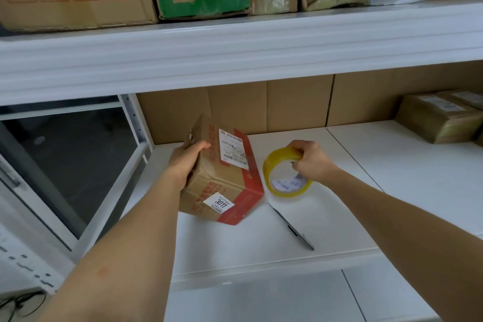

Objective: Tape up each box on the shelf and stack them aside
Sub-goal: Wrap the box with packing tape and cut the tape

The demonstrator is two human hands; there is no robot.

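Here, left hand [187, 162] grips the box [222, 172] labelled "3011"; right hand [312, 162] pinches the tape roll [283, 172].

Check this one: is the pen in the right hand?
No, the pen lies on the shelf untouched, while the right hand grips the tape roll.

Both bare forearms reach forward and up from the lower edge of the view, converging slightly. The left hand [187, 162] has its fingers curled over the top edge of a box [224, 178]. The right hand [311, 161], knuckles up, pinches a tape roll [285, 172].
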